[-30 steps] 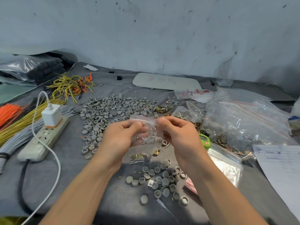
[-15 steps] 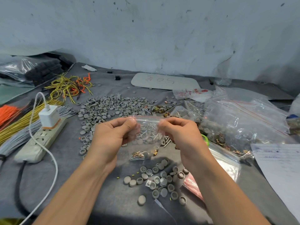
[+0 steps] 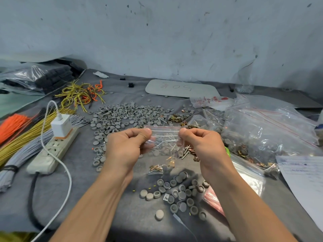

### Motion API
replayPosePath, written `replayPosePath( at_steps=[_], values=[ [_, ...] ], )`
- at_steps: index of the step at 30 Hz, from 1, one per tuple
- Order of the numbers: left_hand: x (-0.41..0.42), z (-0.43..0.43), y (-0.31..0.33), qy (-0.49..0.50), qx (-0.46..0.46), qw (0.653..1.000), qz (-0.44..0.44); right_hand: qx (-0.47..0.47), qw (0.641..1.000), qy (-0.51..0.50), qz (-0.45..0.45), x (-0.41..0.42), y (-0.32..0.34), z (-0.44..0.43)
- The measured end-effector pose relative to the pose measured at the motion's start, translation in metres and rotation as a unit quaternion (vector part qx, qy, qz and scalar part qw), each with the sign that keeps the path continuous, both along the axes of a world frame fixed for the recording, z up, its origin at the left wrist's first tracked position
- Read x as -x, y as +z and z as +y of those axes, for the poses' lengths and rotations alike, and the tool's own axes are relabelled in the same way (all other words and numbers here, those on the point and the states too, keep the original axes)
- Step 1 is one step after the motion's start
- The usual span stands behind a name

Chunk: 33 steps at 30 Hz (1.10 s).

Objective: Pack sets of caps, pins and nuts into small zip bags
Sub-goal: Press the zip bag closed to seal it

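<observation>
The grey-covered table (image 3: pixel 122 215) fills the room's near side; a big clear bag of brass parts (image 3: pixel 265 130) slumps at 3 o'clock; a heap of grey caps (image 3: pixel 125 116) spreads at 12 o'clock; a power strip (image 3: pixel 50 151) lies at 9 o'clock; the left hand (image 3: pixel 125 147) and right hand (image 3: pixel 202 145) each pinch a top corner of the small zip bag (image 3: pixel 165 137), held above the table's middle; pins (image 3: pixel 164 143) show inside it.

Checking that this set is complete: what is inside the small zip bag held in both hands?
Through the clear zip bag, silver pins and a few grey caps show. The left hand and right hand cover its sides, so whatever lies there is hidden.
</observation>
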State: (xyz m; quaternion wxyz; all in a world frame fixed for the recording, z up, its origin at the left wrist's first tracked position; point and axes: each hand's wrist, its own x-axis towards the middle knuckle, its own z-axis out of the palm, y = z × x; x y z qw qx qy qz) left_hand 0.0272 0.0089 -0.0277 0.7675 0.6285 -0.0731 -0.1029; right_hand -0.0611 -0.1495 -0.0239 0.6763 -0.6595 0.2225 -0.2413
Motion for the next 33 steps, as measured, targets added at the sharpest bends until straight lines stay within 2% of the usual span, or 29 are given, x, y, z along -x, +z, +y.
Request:
replayPosePath(
  at_steps=[4,8,13,18,26,33],
  values=[
    [0.001,-0.004,-0.003,0.004,0.000,1.000,0.014,-0.017,1.000,0.001,-0.008,-0.001,-0.002,0.004],
    [0.003,-0.003,-0.005,-0.036,0.008,0.999,0.016,-0.035,0.999,0.015,-0.026,-0.001,0.000,0.007],
    [0.006,-0.004,-0.004,-0.093,-0.002,0.996,-0.002,-0.015,0.999,0.040,-0.030,0.003,0.000,0.007],
    [0.005,-0.005,-0.005,-0.094,-0.023,0.995,-0.010,0.029,0.997,0.068,-0.025,0.004,0.000,0.008],
    [0.006,-0.006,-0.007,-0.106,-0.047,0.993,-0.022,0.041,0.998,0.050,-0.023,0.001,-0.002,0.010],
    [0.013,-0.005,-0.001,-0.124,-0.041,0.991,-0.034,0.068,0.994,0.084,-0.022,0.003,-0.003,0.011]
  ],
)
